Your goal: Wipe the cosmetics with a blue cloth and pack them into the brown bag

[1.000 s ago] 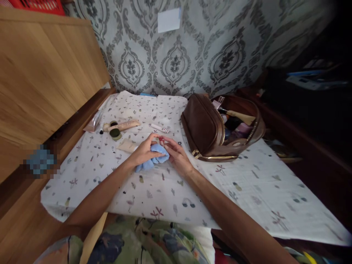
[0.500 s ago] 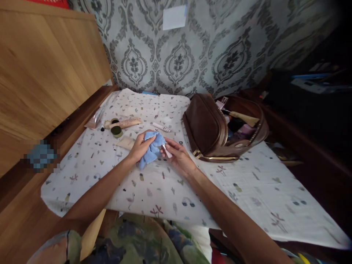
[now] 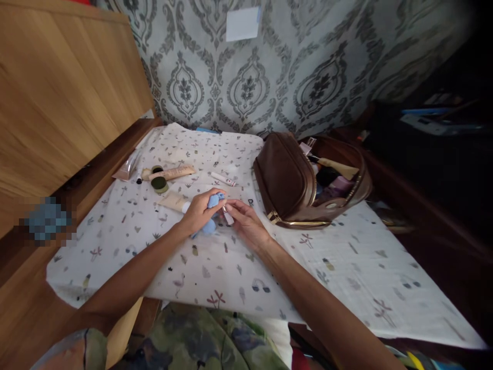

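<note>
My left hand (image 3: 200,210) is closed on a crumpled blue cloth (image 3: 209,227), part of which pokes out above the thumb. Close against it, my right hand (image 3: 246,221) pinches a small pale pink tube (image 3: 228,216), slim like a lip product. The cloth meets the tube's upper end, which the fingers partly hide. Just behind my left hand lies a cream squeeze tube (image 3: 173,201) with a white cap. A thin white tube (image 3: 223,179) rests on the cloth-covered table beyond both hands.
An open brown toiletry bag (image 3: 285,177), full of cosmetics, stands at the right. To the left lie a green-lidded jar (image 3: 159,184), a peach tube (image 3: 177,172) and a clear pinkish tube (image 3: 126,169). A wooden cabinet (image 3: 73,92) borders the patterned tablecloth (image 3: 239,277).
My left hand has turned and closed further over the blue cloth, bunching it up. The pink tube in my right hand has shifted slightly left and down in view.
</note>
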A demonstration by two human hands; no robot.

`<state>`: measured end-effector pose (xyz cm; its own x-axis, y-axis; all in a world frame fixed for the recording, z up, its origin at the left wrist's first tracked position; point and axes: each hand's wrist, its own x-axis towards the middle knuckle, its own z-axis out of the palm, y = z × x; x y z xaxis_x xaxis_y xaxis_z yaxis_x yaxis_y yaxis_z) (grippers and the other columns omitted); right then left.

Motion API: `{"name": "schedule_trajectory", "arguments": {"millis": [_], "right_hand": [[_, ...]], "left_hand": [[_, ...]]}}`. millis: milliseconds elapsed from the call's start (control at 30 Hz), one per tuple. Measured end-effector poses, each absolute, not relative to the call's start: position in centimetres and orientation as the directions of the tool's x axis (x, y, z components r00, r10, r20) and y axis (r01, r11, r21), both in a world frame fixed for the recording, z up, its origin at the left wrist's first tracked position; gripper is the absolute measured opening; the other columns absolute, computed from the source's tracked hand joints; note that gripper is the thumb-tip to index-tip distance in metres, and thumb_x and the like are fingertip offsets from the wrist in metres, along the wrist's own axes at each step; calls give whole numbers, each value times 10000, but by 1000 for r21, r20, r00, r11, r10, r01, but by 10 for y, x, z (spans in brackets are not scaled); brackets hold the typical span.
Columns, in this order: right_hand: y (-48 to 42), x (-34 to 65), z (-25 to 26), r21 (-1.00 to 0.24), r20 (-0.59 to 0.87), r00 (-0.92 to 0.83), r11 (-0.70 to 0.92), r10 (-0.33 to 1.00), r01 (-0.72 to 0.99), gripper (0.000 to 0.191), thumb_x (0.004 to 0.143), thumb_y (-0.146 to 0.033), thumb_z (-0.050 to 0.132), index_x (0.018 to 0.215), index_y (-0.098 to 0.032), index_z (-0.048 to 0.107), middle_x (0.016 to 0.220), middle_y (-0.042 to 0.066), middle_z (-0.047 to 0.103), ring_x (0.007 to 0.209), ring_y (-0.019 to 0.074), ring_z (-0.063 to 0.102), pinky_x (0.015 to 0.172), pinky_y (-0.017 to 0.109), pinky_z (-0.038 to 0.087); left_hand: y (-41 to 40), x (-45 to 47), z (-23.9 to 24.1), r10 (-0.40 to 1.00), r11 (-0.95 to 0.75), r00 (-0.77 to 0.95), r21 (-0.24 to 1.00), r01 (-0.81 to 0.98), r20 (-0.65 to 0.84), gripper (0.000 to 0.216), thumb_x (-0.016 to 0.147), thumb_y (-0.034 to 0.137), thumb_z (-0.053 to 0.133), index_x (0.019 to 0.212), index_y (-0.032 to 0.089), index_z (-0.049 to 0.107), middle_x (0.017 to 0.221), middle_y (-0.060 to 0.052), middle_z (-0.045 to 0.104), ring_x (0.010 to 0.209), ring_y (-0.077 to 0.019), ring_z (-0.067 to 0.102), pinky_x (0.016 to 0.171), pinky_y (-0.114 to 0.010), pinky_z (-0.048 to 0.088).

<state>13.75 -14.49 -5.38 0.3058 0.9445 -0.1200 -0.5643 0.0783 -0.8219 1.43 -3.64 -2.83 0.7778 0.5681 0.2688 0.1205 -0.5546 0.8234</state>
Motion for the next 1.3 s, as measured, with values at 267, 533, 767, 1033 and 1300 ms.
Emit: {"name": "schedule_trajectory", "arguments": {"millis": [267, 533, 767, 1033, 1300], "right_hand": [[-144, 143, -54, -755, -169, 301, 73, 938, -651, 363, 572, -382, 959, 809, -186, 767, 688, -20, 674, 635, 108, 569, 656, 256, 495], [-143, 143, -58, -776, -127, 335, 117, 934, -620, 395, 570, -353, 961, 878, -195, 772, 709, -32, 670, 590, 79, 518, 577, 211, 455], [-147, 139, -50, -748, -167, 202, 10, 965, -664, 506, 564, -329, 967, 1004, -219, 742, 854, -10, 728, 691, 110, 632, 588, 221, 474], [-150, 152, -37, -814, 10, 436, 261, 900, -519, 482, 575, -335, 953, 963, -236, 683, 733, -51, 677, 632, 96, 573, 567, 205, 430], [-226, 178, -9, -910, 216, 531, 366, 820, -196, 266, 763, -378, 847, 905, -224, 683, 804, 8, 698, 681, 139, 629, 569, 255, 471]], "left_hand": [[-37, 9, -25, 699, -525, 641, 837, 157, 318, 336, 984, 501, 445, 1147, 220, 533, 682, 41, 564, 590, -143, 539, 614, -256, 443], [-52, 12, -32, 535, -772, 774, 567, 286, 339, 261, 999, 445, 415, 1108, 221, 493, 732, -6, 654, 637, -198, 638, 642, -288, 441], [-40, 11, -27, 661, -574, 702, 780, 247, 265, 268, 1006, 451, 386, 1091, 224, 499, 716, 26, 593, 672, -171, 585, 686, -282, 430], [-54, 8, -15, 478, -433, 871, 893, 118, 117, 433, 935, 542, 547, 1221, 218, 543, 852, 13, 613, 743, -150, 567, 659, -247, 448], [-77, 27, 1, 413, -476, 905, 871, 120, 101, 345, 870, 523, 638, 787, 202, 541, 595, 68, 409, 549, -104, 412, 523, -211, 372]]}}
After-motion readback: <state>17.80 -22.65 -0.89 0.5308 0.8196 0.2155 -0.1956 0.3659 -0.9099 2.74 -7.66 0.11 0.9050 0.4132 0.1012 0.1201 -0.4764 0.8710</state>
